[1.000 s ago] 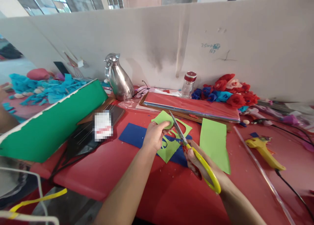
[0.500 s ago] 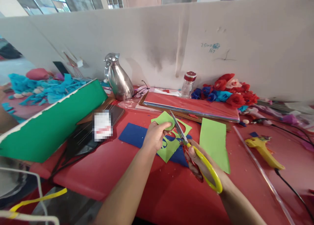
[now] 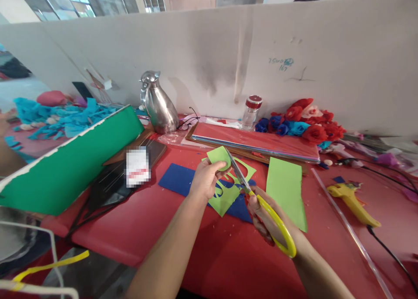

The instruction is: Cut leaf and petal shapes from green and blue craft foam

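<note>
A small green paper piece point(image 3: 218, 156) is pinched between the thumb and fingers of my left hand point(image 3: 204, 178). My right hand point(image 3: 266, 214) grips yellow-handled scissors point(image 3: 277, 225), whose blades point up and to the left, against the right edge of that piece. Beneath both hands lies a green sheet with cut-out holes point(image 3: 223, 203), on top of a blue sheet point(image 3: 176, 178). A plain green rectangle point(image 3: 284, 188) rests to the right of the scissors.
A yellow glue gun point(image 3: 354, 203) and a clear strip point(image 3: 349, 231) are at the right. Behind are stacked sheets point(image 3: 254, 141), a jar point(image 3: 251, 112), paper flowers point(image 3: 315, 132) and a metal jug point(image 3: 160, 107). A green box point(image 3: 75, 159) stands left.
The green piece in my left hand has turned, with its straight corner now upward. The scissor blades look more closed and lie at the piece's edge.
</note>
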`<state>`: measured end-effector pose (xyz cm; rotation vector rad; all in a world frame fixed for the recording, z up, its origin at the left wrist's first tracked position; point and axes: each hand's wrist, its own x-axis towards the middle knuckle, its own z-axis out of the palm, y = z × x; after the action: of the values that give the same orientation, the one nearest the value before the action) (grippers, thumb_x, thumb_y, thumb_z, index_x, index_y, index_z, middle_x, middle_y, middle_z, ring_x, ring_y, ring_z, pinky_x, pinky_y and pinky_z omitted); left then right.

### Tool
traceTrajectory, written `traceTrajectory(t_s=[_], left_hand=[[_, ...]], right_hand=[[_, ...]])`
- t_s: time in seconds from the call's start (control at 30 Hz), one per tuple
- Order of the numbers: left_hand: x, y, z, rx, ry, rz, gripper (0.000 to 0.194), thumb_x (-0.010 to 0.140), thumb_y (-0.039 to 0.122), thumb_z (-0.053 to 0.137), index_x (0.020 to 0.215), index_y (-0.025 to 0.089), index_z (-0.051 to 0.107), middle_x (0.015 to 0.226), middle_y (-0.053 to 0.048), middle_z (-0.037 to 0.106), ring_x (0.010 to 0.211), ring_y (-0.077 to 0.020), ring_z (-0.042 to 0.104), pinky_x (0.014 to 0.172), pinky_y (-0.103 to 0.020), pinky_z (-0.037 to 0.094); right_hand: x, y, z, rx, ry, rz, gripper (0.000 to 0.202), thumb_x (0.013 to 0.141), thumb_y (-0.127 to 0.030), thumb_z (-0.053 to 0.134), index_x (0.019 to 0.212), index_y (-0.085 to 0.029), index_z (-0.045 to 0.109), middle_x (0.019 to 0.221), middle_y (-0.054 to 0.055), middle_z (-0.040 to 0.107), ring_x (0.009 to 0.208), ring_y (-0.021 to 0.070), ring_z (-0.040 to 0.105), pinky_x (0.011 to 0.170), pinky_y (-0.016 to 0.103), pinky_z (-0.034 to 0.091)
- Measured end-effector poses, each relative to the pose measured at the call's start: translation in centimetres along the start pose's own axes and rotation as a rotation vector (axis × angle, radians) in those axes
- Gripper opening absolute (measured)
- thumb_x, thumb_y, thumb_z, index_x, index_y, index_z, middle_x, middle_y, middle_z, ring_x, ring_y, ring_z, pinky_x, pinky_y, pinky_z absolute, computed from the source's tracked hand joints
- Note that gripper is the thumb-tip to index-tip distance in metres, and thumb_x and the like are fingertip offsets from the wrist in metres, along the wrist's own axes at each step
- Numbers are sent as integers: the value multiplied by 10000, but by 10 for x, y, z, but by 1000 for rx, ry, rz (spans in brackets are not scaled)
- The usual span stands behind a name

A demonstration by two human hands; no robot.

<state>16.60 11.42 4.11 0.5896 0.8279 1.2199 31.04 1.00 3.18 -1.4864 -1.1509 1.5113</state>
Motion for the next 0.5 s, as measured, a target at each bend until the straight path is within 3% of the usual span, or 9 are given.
traceTrajectory(t_s=[0.3, 0.5], left_hand=[[2, 0, -2, 8, 18, -5, 218, 498, 130, 763, 685, 147, 653, 713, -24, 699, 750, -187, 677, 822, -368, 542], [0, 1, 1, 21, 31, 4, 185, 485, 134, 737, 633, 149, 628, 652, -4, 664, 656, -141, 634, 744, -309, 539]], right_hand=[[-2, -4, 5, -53, 72, 14, 577, 765, -789, 465, 979, -253, 456, 442, -137, 261, 313, 45, 217, 267, 134, 223], [-1, -3, 2, -63, 41, -58, 581, 776, -768, 479, 1014, -239, 518, 484, -119, 293, 325, 49, 218, 282, 167, 216]])
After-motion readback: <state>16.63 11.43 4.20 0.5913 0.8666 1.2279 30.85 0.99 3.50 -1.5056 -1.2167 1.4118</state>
